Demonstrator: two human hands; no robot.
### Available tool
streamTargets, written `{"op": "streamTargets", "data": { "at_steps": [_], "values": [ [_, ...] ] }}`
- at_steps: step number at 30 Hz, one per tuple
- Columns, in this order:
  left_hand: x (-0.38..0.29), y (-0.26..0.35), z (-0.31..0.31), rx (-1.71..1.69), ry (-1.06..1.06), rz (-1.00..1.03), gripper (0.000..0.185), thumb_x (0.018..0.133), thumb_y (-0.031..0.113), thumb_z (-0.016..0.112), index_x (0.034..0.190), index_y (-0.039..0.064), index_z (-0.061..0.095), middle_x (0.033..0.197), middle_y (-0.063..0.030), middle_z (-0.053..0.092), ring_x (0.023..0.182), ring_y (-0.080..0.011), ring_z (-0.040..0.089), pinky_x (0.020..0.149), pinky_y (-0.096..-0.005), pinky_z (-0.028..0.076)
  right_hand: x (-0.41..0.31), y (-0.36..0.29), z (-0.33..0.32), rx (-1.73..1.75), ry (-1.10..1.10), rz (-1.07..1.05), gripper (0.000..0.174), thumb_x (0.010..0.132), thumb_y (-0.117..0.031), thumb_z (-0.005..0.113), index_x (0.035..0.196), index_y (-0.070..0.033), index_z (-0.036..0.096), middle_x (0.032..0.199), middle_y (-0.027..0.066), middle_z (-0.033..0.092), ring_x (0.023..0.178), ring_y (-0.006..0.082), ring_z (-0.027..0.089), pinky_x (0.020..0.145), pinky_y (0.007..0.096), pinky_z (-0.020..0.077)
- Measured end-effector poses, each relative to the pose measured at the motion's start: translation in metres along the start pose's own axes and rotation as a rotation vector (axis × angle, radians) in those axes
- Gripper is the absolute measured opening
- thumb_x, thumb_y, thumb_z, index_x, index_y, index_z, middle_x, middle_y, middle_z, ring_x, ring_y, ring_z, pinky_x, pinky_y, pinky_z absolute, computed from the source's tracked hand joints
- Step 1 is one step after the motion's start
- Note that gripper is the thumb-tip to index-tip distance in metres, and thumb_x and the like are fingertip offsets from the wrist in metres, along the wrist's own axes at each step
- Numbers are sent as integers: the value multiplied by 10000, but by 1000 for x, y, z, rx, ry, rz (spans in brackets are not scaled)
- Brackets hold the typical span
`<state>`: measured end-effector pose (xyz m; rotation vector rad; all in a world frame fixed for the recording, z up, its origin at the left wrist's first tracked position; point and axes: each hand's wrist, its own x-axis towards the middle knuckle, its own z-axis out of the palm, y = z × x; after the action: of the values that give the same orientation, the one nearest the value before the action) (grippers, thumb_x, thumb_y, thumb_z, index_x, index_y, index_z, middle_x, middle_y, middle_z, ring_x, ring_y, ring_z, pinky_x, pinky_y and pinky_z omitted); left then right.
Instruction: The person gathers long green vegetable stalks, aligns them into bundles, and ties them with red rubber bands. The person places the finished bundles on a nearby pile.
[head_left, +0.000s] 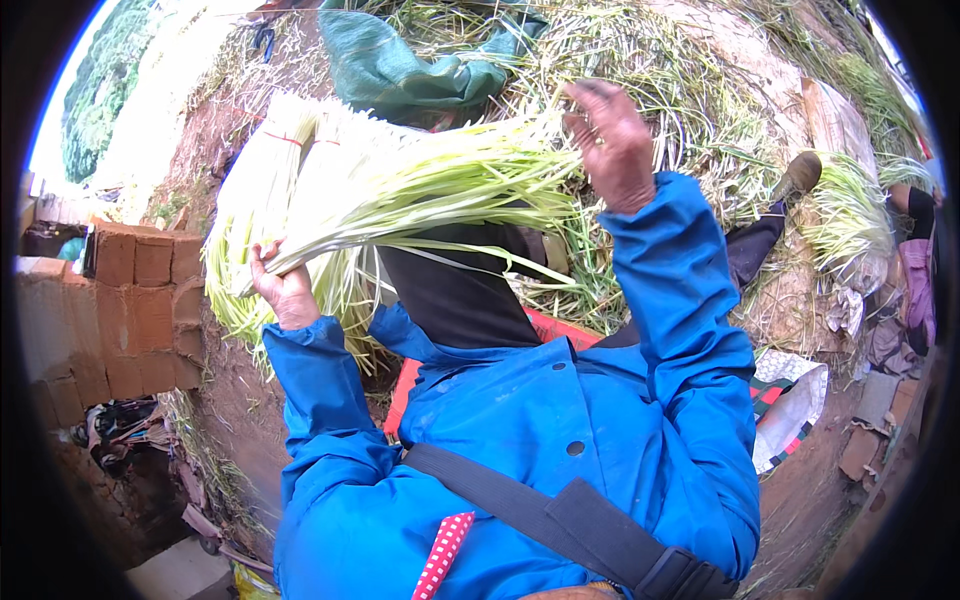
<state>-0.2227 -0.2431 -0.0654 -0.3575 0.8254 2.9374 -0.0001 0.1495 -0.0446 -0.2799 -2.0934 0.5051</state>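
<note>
My left hand (285, 292) grips the pale stalk ends of a loose bunch of long, flat yellow-green leaves (450, 176), which look like blanched garlic chives. The leaves spread rightward over my dark trouser leg. My right hand (613, 146) is raised beside their tips, its fingers apart and slightly blurred; I make out nothing held in it. Beyond my left hand, bundles of the same leaves with bright, overexposed stalks (262, 165) lie heaped, bound by a thin red tie (283, 139). Their yellow-green ends hang down toward the ground.
A green woven sack (420, 75) lies ahead, with loose leaf litter (697, 97) around it. Stacked red bricks (142, 315) stand at left. At right are another leaf bundle (855, 217), another person's shoe (799, 172) and a patterned white bag (787, 405). A red edge (555, 326) shows beneath me.
</note>
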Motion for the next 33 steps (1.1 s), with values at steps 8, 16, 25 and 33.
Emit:
{"op": "streamTargets", "data": {
  "at_steps": [8,16,25,33],
  "values": [
    [3,-23,-33,67,142,-42,198,871,168,528,700,109,447,559,-5,435,616,-159,469,753,-365,441,-141,-95,12,519,-777,-279,323,762,-243,658,1066,-147,606,869,53,592,787,239,590,606,347,490],
    [5,-23,-42,-30,67,-177,231,864,163,539,672,122,417,579,2,434,606,-140,465,741,-342,440,-99,-35,-63,466,-334,291,144,781,-105,684,916,-56,666,922,148,620,751,223,638,634,289,509],
    [-15,-32,-19,61,70,-127,223,873,174,533,688,125,418,580,-5,433,616,-149,462,754,-357,433,-20,-35,-45,45,19,-177,241,629,-21,728,852,-88,668,853,38,616,751,219,586,626,318,477],
    [-10,-31,-22,31,51,-150,217,871,167,534,694,120,417,576,-6,430,612,-154,459,763,-361,432,-11,-46,10,-115,-174,-342,268,665,-142,682,932,-117,670,872,26,615,867,222,573,746,371,427]
  ]
}}
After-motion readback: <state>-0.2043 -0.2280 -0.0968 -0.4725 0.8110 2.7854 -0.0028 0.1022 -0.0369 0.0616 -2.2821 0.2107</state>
